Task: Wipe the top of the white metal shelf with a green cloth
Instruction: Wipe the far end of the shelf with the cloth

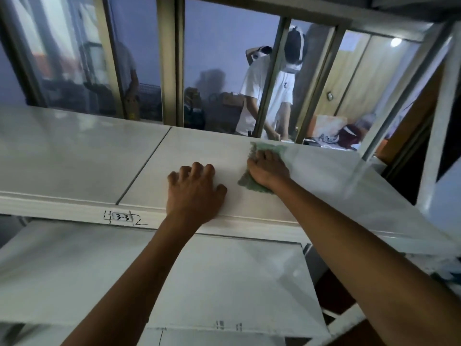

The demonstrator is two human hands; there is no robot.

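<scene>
The white metal shelf's top (82, 156) runs across the middle of the head view, split by a dark seam left of centre. A green cloth (272, 148) lies on the right panel near its far edge. My right hand (269, 168) presses down on the cloth with curled fingers bunching it, and green shows beyond the fingers and under the wrist. My left hand (194, 191) rests palm-down on the bare top near the front edge, fingers bent, holding nothing.
A lower white shelf (74, 270) sits beneath, and a white upright post (441, 136) rises at the right. Behind the shelf is a window with metal bars (272, 78); its glass shows a person in a white shirt. A handwritten label (122, 217) marks the front lip.
</scene>
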